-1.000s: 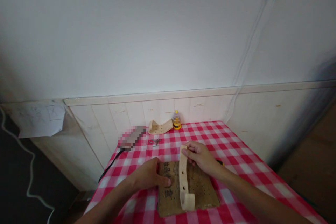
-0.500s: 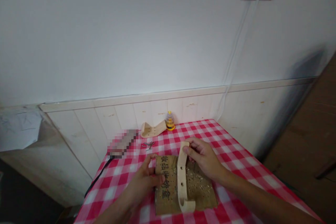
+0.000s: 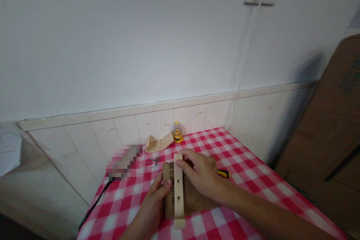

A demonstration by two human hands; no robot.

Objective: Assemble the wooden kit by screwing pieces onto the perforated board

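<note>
1. Head view: I see the wooden strip over the left part of the cardboard, its far end pinched between the right hand's thumb and fingers.
2. The left hand has its thumb at the cardboard's left edge; I cannot tell whether its fingers are clamped.
3. Beyond the cardboard, the clear container holds something yellow and dark, too small to identify.
4. Half a second ago, the wooden strip crossed the cardboard's middle.
</note>
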